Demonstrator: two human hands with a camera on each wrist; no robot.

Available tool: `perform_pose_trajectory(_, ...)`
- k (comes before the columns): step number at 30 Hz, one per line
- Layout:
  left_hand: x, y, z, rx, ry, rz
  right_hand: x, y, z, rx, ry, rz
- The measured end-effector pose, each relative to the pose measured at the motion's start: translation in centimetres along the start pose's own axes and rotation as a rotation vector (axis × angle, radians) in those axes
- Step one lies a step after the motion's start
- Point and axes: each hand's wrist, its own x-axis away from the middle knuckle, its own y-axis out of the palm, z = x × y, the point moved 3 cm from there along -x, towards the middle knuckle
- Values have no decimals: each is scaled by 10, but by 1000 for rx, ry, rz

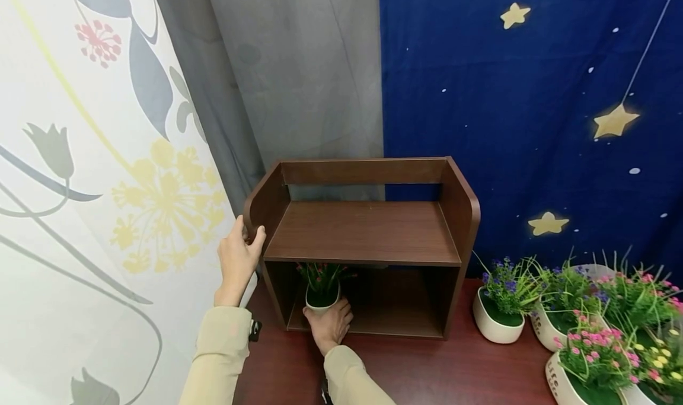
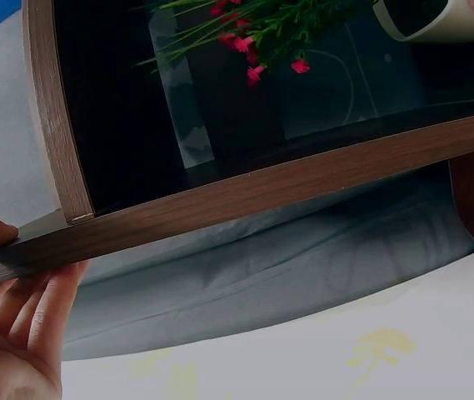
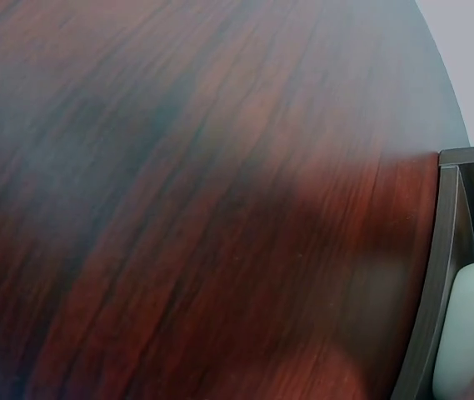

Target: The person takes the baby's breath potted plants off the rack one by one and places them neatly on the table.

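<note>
A dark brown two-level wooden shelf (image 1: 368, 232) stands on the reddish table. My left hand (image 1: 238, 261) grips the front edge of its left side panel; in the left wrist view the thumb and fingers lie on opposite faces of that panel (image 2: 245, 179). Low down, my right hand (image 1: 329, 325) holds a potted plant (image 1: 322, 292) by its white pot, at the left part of the lower compartment. Pink-red flowers (image 2: 245, 42) and thin green leaves rise from it under the upper board. The right wrist view catches the white pot (image 3: 470, 325) just inside the shelf's edge.
Right of the shelf, several white-potted plants crowd the table (image 1: 405, 366); the nearest has purple flowers (image 1: 501, 310), another pink ones (image 1: 592, 351). Behind hang a grey curtain (image 1: 309, 67) and a blue star-patterned one (image 1: 469, 85). A white flowered curtain (image 1: 107, 227) borders the left.
</note>
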Motion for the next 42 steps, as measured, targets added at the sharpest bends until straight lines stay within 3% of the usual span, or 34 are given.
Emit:
perform_pose_trajectory(5,0,1,1,1,2,13,1,-4,4,-37,-43,-27)
perform_pose_trajectory(14,-2,1,5,0,12,6,0,-22,15,-79,-215,-73)
perform_pose_trajectory(21,0,-3,4,-13,0,15,8,-45,31,-60,-221,-90)
perform_pose_trajectory(26,-1,-7,3,-18,1,34,19,-62,40,-36,-244,-150)
perform_pose_trajectory(36,2,-3,0,-22,1,32,31,-126,60,-27,-249,-352)
perform_pose_trajectory(42,-1,-2,-1,-19,-14,36,28,-176,77,-10,-316,-396)
